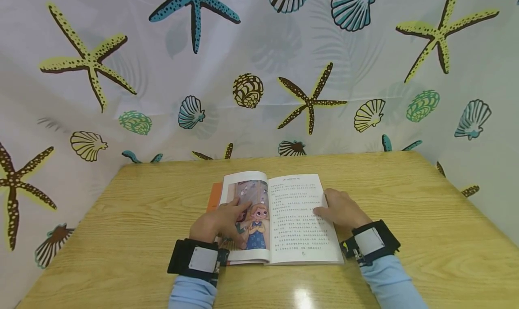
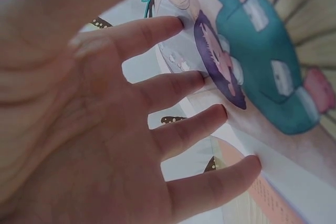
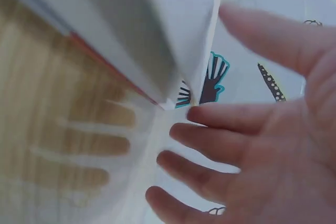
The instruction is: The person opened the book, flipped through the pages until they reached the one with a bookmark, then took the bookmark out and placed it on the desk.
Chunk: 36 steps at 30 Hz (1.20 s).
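An open book [image 1: 302, 232] lies on the wooden table, with an illustrated left page [image 1: 256, 230] and a right page of printed text. My left hand [image 1: 220, 221] rests on the picture page. In the left wrist view its spread fingers [image 2: 178, 85] touch the page with their tips, beside a drawn figure in teal clothing. At the outer edge of the text page is my right hand [image 1: 343, 208], its thumb over the page. The right wrist view shows the thumb [image 3: 268, 32] against the page edge and the other fingers extended near the book's edge and the tabletop.
An orange cover flap [image 1: 214, 196] sticks out past the book's left side. The wooden table [image 1: 142, 219] extends on both sides of the book. Behind it hangs a white cloth [image 1: 259, 52] printed with starfish and shells. Each wrist wears a black strap [image 1: 188, 257].
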### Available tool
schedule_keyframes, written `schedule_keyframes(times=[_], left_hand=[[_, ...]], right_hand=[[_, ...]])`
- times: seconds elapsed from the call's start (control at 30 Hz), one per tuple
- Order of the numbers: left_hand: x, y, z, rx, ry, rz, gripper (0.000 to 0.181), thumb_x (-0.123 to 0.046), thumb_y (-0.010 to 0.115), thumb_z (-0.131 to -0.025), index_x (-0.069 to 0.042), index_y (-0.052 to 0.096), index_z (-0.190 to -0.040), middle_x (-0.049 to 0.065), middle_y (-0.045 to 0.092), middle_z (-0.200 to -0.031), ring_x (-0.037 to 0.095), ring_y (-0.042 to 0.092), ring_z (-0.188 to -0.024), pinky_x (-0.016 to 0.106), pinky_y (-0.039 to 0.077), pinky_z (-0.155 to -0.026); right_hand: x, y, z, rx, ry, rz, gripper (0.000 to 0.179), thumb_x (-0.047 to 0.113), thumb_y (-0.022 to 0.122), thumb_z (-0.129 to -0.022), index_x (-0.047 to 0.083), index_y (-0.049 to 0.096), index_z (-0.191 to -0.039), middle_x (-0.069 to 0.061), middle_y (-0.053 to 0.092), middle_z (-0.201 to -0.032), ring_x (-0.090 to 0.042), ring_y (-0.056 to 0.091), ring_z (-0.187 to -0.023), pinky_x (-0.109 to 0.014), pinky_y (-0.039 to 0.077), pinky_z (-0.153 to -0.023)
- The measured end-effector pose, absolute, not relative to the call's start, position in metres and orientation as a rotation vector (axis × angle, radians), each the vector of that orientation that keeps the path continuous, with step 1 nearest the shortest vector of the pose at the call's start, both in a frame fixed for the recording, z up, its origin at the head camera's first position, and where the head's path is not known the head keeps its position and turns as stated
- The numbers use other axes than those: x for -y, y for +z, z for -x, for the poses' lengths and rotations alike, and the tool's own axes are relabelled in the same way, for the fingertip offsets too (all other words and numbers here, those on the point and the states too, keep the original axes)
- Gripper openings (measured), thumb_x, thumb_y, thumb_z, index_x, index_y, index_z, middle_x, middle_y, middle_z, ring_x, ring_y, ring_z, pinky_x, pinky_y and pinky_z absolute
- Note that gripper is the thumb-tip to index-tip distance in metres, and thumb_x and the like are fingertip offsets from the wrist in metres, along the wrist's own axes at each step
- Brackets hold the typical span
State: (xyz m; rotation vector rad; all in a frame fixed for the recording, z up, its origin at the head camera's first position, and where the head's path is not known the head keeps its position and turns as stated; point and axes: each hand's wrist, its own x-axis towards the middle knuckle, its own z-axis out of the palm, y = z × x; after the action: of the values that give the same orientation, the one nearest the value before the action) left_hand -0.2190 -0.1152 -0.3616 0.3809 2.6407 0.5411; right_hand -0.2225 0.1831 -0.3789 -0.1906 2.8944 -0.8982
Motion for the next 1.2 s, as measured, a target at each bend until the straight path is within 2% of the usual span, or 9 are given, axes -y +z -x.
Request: schedule_keyframes(times=[0.13, 0.27, 0.33, 0.53, 0.6, 1.0, 1.2], left_hand=[[0.1148, -0.3623, 0.2189, -2.641, 0.549, -0.368, 0.107, -0.02, 0.097, -0.068, -0.018, 0.039, -0.158, 0.019, 0.021, -0.166, 0.047, 0.026, -0.147, 0.065, 0.032, -0.111], [0.1148, -0.3621, 0.2182, -2.641, 0.545, -0.363, 0.107, -0.019, 0.096, -0.068, -0.018, 0.039, -0.158, 0.019, 0.021, -0.166, 0.047, 0.027, -0.147, 0.066, 0.032, -0.11], [0.1151, -0.3621, 0.2181, -2.643, 0.538, -0.364, 0.107, -0.02, 0.096, -0.068, -0.017, 0.039, -0.158, 0.019, 0.021, -0.166, 0.047, 0.027, -0.147, 0.066, 0.032, -0.11], [0.1152, -0.3609, 0.2178, -2.648, 0.52, -0.373, 0.106, -0.02, 0.096, -0.069, -0.017, 0.039, -0.158, 0.02, 0.022, -0.165, 0.047, 0.028, -0.146, 0.065, 0.033, -0.11], [0.1147, -0.3604, 0.2177, -2.647, 0.519, -0.373, 0.106, -0.02, 0.096, -0.069, -0.016, 0.039, -0.158, 0.02, 0.021, -0.165, 0.047, 0.028, -0.146, 0.065, 0.033, -0.11], [0.1123, -0.36, 0.2192, -2.647, 0.503, -0.379, 0.106, -0.021, 0.096, -0.068, -0.015, 0.039, -0.158, 0.021, 0.021, -0.165, 0.047, 0.028, -0.146, 0.065, 0.034, -0.11], [0.1124, -0.3602, 0.2186, -2.647, 0.51, -0.378, 0.106, -0.02, 0.096, -0.069, -0.015, 0.039, -0.158, 0.021, 0.022, -0.165, 0.047, 0.028, -0.146, 0.065, 0.034, -0.109]], right_hand=[[-0.1826, -0.3765, 0.224, -3.02, -1.014, 0.117, 0.035, 0.002, 0.073, -0.089, -0.013, 0.058, -0.117, -0.022, 0.063, -0.096, -0.029, 0.06, -0.079, -0.035, 0.052, -0.066], [-0.1839, -0.3779, 0.2261, -3.141, -1.135, 0.097, 0.015, -0.006, 0.073, -0.086, -0.009, 0.063, -0.096, -0.018, 0.064, -0.084, -0.028, 0.059, -0.073, -0.034, 0.05, -0.062], [-0.1846, -0.3785, 0.227, -3.161, -1.165, 0.091, 0.011, -0.007, 0.073, -0.085, -0.008, 0.064, -0.091, -0.017, 0.064, -0.081, -0.027, 0.059, -0.071, -0.032, 0.049, -0.061], [-0.184, -0.3786, 0.2269, -3.051, -1.253, -0.081, 0.029, 0.0, 0.078, -0.085, -0.011, 0.059, -0.105, -0.02, 0.064, -0.086, -0.027, 0.06, -0.072, -0.029, 0.049, -0.06], [-0.1838, -0.3789, 0.2268, -3.039, -1.286, -0.115, 0.031, -0.001, 0.079, -0.084, -0.011, 0.059, -0.106, -0.02, 0.064, -0.086, -0.027, 0.061, -0.072, -0.028, 0.049, -0.059], [-0.1832, -0.3806, 0.2265, -3.075, -1.291, -0.097, 0.023, -0.004, 0.078, -0.083, -0.012, 0.066, -0.102, -0.014, 0.064, -0.075, -0.023, 0.057, -0.066, -0.029, 0.045, -0.056], [-0.1825, -0.3798, 0.2255, -3.112, -1.32, -0.085, 0.009, -0.006, 0.078, -0.083, -0.008, 0.07, -0.087, -0.015, 0.067, -0.077, -0.024, 0.057, -0.066, -0.029, 0.046, -0.056]])
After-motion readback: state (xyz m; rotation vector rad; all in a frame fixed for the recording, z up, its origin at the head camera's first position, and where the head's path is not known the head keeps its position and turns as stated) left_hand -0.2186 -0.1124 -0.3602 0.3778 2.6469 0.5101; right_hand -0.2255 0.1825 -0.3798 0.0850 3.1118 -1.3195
